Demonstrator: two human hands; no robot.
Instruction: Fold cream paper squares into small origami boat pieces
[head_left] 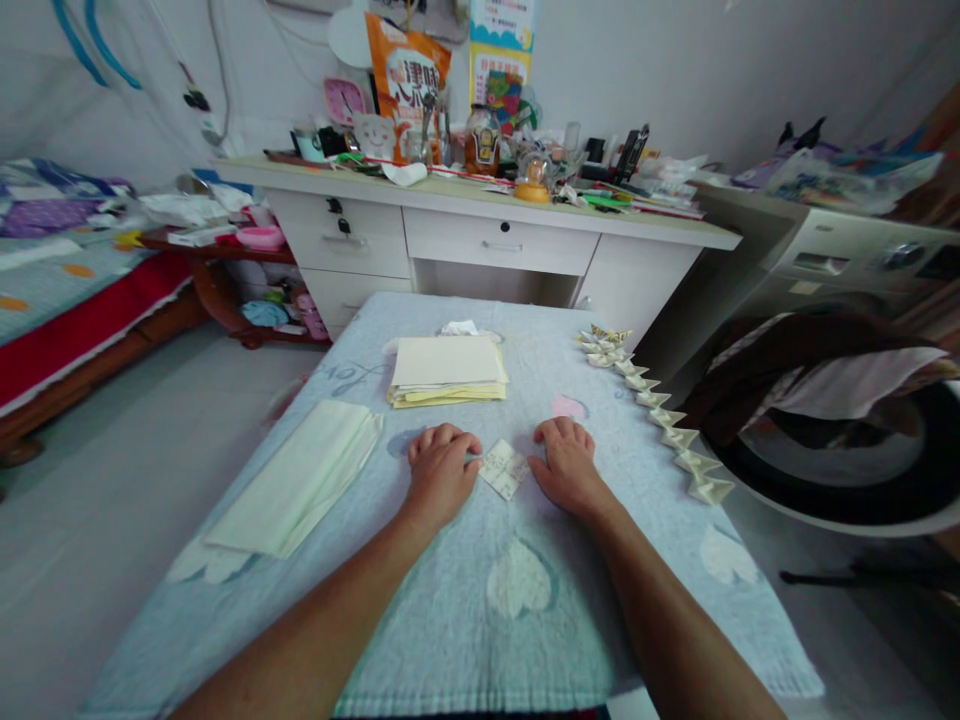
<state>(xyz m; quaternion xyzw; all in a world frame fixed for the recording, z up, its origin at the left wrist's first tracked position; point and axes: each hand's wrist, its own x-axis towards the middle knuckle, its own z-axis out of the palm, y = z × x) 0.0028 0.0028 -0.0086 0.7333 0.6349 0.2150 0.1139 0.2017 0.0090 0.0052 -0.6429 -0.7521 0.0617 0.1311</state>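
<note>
A small folded square of printed paper (504, 469) lies flat on the cloth, turned so that one corner points toward me. My left hand (442, 468) rests at its left corner, the thumb close to the edge; whether it touches I cannot tell. On the other side, my right hand (568, 462) rests palm down with its thumb by the right corner. Both hands hold nothing, their fingers loosely bent and the thumbs apart. Behind them sits a stack of cream and yellow paper sheets (448, 362). A row of folded paper pieces (679, 438) runs along the right.
A folded pale green cloth or paper bundle (300, 480) lies at the left of the cloth-covered table (405, 610). Beyond stands a white desk (502, 240) loaded with jars and packets. A washing machine (817, 290) is at right, a bed (82, 290) at left.
</note>
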